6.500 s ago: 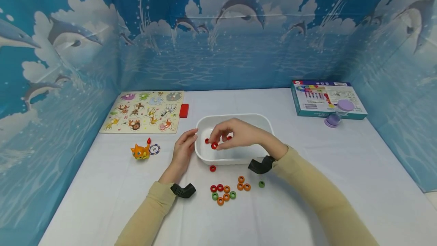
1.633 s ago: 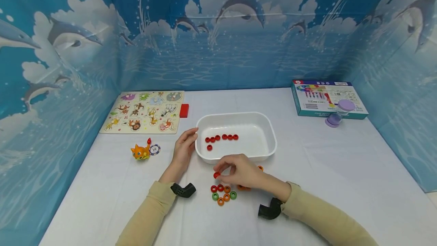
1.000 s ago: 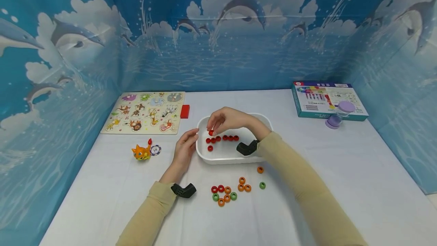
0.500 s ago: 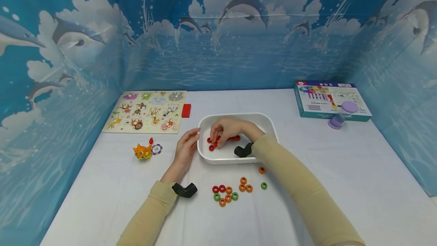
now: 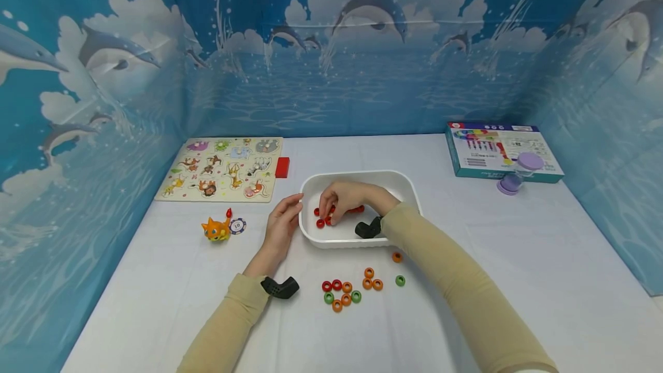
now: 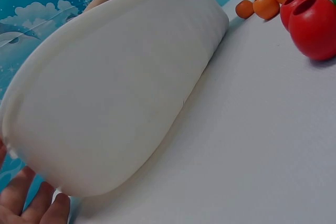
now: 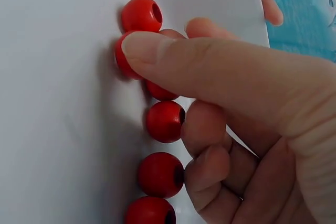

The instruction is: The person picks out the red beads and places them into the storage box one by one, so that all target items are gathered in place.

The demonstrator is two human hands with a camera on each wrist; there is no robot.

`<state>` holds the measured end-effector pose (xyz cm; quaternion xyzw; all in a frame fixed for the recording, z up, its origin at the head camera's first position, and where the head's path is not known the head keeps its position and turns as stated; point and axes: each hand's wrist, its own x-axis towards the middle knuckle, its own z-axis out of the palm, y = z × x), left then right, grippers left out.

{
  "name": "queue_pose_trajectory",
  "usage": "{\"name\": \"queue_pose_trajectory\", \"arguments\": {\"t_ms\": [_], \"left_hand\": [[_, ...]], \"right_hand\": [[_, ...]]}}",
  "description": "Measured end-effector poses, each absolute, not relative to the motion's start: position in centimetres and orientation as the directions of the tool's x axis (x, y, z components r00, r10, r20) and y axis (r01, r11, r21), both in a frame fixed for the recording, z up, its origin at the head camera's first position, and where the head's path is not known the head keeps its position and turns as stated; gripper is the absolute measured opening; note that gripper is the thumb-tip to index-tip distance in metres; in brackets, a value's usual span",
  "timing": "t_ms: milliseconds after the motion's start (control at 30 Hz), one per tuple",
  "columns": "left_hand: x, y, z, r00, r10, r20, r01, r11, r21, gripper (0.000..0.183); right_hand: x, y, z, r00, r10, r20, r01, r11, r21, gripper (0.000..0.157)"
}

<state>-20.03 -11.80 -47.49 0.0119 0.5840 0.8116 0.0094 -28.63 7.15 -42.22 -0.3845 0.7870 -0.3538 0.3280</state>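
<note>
Inside the white plastic tub, my right hand pinches a red bead between thumb and forefinger. This bead sits beside another red bead near the tub's left end. Behind the fingers runs a row of red beads, partly hidden by my hand in the head view. My left hand rests against the tub's left end, fingers extended along the outer wall and fingertips at the rim. In the left wrist view, the outer wall of the tub fills the middle, with fingers at its lower left.
In front of the tub lie two red beads, several orange beads and green beads. An animal puzzle board, an orange cat figure and a poker chip lie left. A box and purple-capped hourglass are back right.
My right hand took a red bead from the table in front, carried it into the tub and lowered it beside the front bead. More red beads lie in the tub. My left hand stayed put.
</note>
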Motion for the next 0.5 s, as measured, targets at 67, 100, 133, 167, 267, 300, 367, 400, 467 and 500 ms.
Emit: {"name": "queue_pose_trajectory", "arguments": {"t_ms": [67, 100, 133, 167, 267, 300, 367, 400, 467, 500], "left_hand": [[-20.0, -11.8, -47.5, -1.0, 0.03, 0.009, -0.001, -0.321, 0.947, 0.035], [-20.1, -11.8, -47.5, -0.999, 0.031, 0.009, -0.002, -0.322, 0.947, 0.035], [-20.1, -11.8, -47.5, -0.999, 0.031, 0.008, -0.003, -0.323, 0.946, 0.035], [-20.1, -11.8, -47.5, -0.999, 0.031, 0.008, -0.003, -0.325, 0.946, 0.034], [-20.1, -11.8, -47.6, -1.0, 0.029, 0.006, -0.004, -0.321, 0.947, 0.034], [-20.0, -11.8, -47.6, -1.0, 0.03, 0.006, -0.004, -0.319, 0.948, 0.034], [-20.0, -11.8, -47.6, -1.0, 0.029, 0.006, -0.003, -0.318, 0.948, 0.035], [-20.0, -11.8, -47.5, -1.0, 0.029, 0.006, -0.003, -0.318, 0.948, 0.035], [-20.0, -11.8, -47.4, -1.0, 0.029, 0.008, -0.001, -0.319, 0.948, 0.035], [-20.0, -11.8, -47.4, -1.0, 0.029, 0.009, -0.001, -0.32, 0.947, 0.035]], "right_hand": [[-28.6, 7.3, -41.9, -0.493, -0.832, -0.252, -0.355, 0.457, -0.815, 0.022], [-28.6, 7.4, -41.6, -0.5, -0.829, -0.253, -0.35, 0.46, -0.816, 0.022], [-28.6, 7.5, -41.3, -0.507, -0.826, -0.248, -0.351, 0.461, -0.815, 0.022], [-28.6, 7.7, -40.8, -0.515, -0.823, -0.24, -0.351, 0.458, -0.817, 0.022], [-28.1, 8.4, -39.0, -0.538, -0.823, -0.181, -0.375, 0.426, -0.823, 0.021], [-27.8, 8.7, -38.4, -0.539, -0.829, -0.151, -0.392, 0.406, -0.826, 0.022], [-27.0, 9.4, -37.2, -0.527, -0.844, -0.099, -0.407, 0.354, -0.842, 0.024], [-26.4, 9.8, -36.8, -0.518, -0.852, -0.075, -0.413, 0.325, -0.851, 0.026], [-25.1, 10.4, -36.3, -0.496, -0.868, -0.03, -0.416, 0.268, -0.869, 0.028], [-24.2, 10.7, -36.2, -0.488, -0.873, -0.014, -0.413, 0.245, -0.877, 0.027]]}}
